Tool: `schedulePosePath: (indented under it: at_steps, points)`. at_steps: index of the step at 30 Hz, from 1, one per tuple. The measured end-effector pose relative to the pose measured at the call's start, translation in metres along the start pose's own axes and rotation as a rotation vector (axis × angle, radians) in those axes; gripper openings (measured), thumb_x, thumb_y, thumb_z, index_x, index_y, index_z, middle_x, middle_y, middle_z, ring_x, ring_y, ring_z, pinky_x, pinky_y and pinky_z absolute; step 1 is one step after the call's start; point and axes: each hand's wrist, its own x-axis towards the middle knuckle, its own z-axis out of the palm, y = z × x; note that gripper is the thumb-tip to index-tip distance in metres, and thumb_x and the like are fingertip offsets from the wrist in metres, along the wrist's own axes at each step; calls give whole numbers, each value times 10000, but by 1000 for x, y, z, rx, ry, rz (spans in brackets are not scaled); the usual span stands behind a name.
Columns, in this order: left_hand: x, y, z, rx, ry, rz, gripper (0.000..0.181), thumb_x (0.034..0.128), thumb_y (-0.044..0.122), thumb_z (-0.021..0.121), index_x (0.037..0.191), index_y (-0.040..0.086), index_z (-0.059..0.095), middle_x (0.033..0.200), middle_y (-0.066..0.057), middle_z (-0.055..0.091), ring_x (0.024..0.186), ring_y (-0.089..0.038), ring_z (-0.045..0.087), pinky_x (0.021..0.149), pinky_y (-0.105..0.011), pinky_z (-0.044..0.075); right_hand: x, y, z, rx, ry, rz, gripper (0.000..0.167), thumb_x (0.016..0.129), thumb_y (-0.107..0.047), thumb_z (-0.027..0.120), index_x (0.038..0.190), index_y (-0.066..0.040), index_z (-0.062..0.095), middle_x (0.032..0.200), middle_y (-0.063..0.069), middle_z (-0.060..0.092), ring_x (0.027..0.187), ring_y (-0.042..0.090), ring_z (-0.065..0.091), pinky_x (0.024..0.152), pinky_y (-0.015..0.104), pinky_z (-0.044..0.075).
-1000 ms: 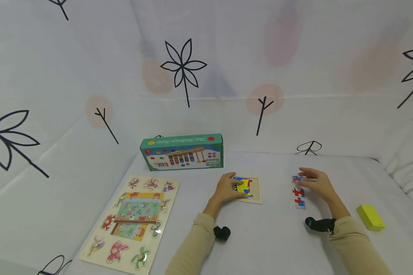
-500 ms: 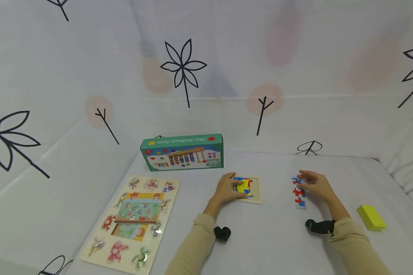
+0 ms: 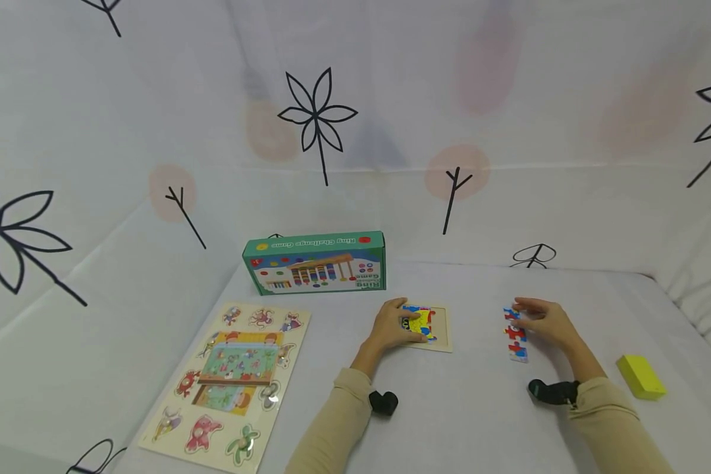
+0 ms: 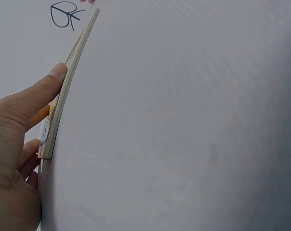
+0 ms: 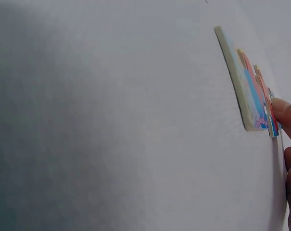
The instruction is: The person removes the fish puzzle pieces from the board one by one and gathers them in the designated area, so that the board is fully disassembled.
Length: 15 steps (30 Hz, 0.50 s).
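Observation:
My left hand holds a square wooden jigsaw tray by its left part, thumb on the near edge. Within the tray lies a yellow, red and blue picture, partly covered by the fingers. In the left wrist view the thumb presses the tray's wooden edge. To the right, my right hand pinches the far jigsaw piece of a short column. Red and blue jigsaw pieces adjoin it on the near side. The right wrist view shows the pieces edge-on, the thumb touching one.
At left lies a knobbed animal puzzle board with a fish-tank picture in its middle. A green Ring Challenge Game box stands at the back. Beside the right sleeve is a yellow block. Patterned white cloth hangs behind the table.
My right hand has come slightly nearer, drawing the far jigsaw piece against the others, so the gap in the column has closed. The left hand and tray have stayed put.

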Motion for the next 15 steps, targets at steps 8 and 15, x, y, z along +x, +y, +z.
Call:
schedulePosePath:
  at_steps: [8,15]
  points:
    - [-1,1,-2,-16,-3,-11,517,677,415,819,1105,142,718,1384,-87,493,1303,-270,403,1096,-416,312,0,1,0,-16,-3,-19,565,868,-179,674,1298,118,461,1220,316,550,1105,452,480,893,539,420]
    - [-1,2,-2,8,-1,9,564,670,418,822,1140,133,697,1385,-98,492,1303,-273,408,1094,-401,317,-3,-3,1,-32,77,-69,471,883,-122,640,1269,110,500,1236,327,530,1057,454,527,797,309,474]
